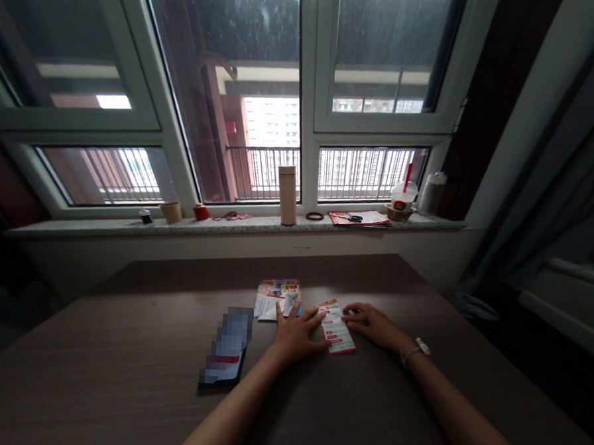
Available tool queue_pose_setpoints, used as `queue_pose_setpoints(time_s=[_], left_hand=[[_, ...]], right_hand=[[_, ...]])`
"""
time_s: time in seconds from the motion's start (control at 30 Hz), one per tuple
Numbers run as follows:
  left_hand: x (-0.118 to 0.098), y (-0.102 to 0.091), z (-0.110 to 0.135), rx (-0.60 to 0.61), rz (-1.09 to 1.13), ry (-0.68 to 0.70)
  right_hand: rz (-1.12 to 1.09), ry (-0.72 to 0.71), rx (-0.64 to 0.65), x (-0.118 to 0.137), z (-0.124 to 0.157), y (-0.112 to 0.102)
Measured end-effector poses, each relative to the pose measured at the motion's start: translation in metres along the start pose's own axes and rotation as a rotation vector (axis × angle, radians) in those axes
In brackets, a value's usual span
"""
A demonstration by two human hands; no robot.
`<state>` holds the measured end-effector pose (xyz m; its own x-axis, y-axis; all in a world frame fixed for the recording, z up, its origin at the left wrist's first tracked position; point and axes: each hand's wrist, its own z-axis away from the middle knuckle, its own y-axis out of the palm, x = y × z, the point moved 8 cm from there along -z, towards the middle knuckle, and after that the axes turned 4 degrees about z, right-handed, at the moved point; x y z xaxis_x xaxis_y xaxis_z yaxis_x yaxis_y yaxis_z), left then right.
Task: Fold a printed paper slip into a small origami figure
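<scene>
Dim room, lit by the tall window (309,70) at 12 o'clock; beyond it we note a railing (352,175) and pale buildings. Brown wood-look surface (122,333) before us. We centre our clock on the narrow printed leaflet (338,332), lying flat between our hands, its long sides running roughly toward and away from us.

Left hand (295,335), on the 9 o'clock side: spread and palm down, clenching nothing; thumb and nearer fingers at the leaflet's left edge, other fingers reaching onto the paper stack (267,308) toward 10 o'clock. Right hand (375,326), at 3 o'clock: fingers loosely bent beside the leaflet's right edge, no grasp seen; whether the fingertips touch the paper we cannot tell. We wear a pale bracelet (422,346) on that wrist.

Between 8 and 9 o'clock we log a phone (228,352), its screen blurred out, slanting beside our left forearm.

Along the windowsill (257,228) we record: paper cup (171,212) and small red spool-like item (200,211) at 10; upright tan flask (287,199) at 11; scissors (355,219) on red-and-white papers (338,217) just past 12; clear cup with red straw (402,200) and grey bottle (432,196) at 1.
</scene>
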<state>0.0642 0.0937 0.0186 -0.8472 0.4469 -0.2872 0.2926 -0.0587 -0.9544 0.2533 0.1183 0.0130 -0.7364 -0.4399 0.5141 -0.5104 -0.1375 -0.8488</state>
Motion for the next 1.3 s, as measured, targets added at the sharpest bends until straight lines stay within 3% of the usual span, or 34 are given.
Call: queue_pose_setpoints(time_s=[0.57, 0.9, 1.3], left_hand=[[-0.001, 0.001, -0.001, 0.011, -0.023, -0.005], [0.000, 0.001, 0.000, 0.007, 0.015, -0.005], [-0.002, -0.001, 0.000, 0.013, -0.012, -0.008]], right_hand=[[0.269, 0.092, -0.065, 0.005, -0.003, 0.004], [0.260, 0.085, -0.091, 0.009, 0.004, 0.005], [0.431, 0.154, -0.177, 0.020, -0.006, 0.002]])
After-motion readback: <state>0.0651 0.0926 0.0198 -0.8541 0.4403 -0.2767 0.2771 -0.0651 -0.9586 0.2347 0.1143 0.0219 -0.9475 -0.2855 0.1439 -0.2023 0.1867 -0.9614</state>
